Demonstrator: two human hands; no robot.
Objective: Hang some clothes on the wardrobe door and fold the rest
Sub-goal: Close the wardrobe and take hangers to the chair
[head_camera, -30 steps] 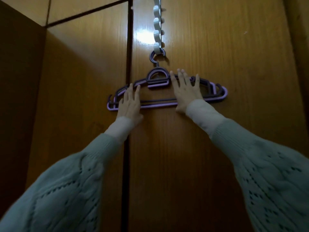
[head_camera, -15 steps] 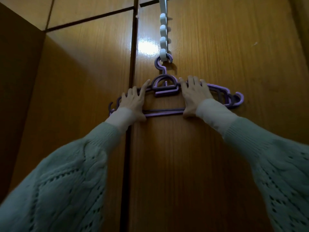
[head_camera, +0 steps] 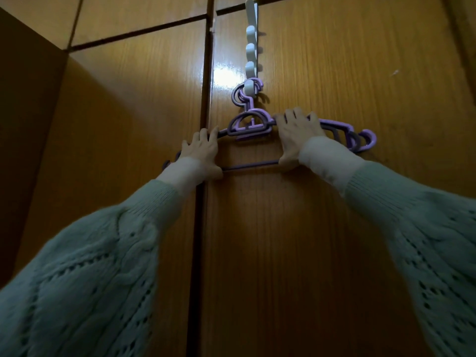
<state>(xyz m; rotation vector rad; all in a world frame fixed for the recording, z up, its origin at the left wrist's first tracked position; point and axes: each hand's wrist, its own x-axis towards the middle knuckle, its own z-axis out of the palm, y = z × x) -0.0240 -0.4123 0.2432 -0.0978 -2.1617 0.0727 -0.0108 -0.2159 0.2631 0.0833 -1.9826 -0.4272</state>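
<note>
Hangers (head_camera: 251, 126): purple bunch hanging from the lowest peg of the white door hook (head_camera: 250, 51) on the wardrobe door (head_camera: 334, 228).
Left hand (head_camera: 202, 150): fingers curling over the left shoulder, gripping.
Right hand (head_camera: 296, 135): gripping the right shoulder.

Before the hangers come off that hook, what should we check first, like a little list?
1. Both hands on the hangers: ok. The left hand and right hand each grip the purple hangers, thumbs under the bottom bar.
2. Hanger hooks free of the white door hook: not ok. They loop over its lowest peg.
3. How many hangers are in the bunch: cannot tell. Several overlap.
4. Hangers level: not ok. The right end sits higher than the left.
5. Upper pegs free: ok. Nothing hangs on them.
6. Clothes ready to hang: cannot tell. None are in view, only the wardrobe door.
</note>
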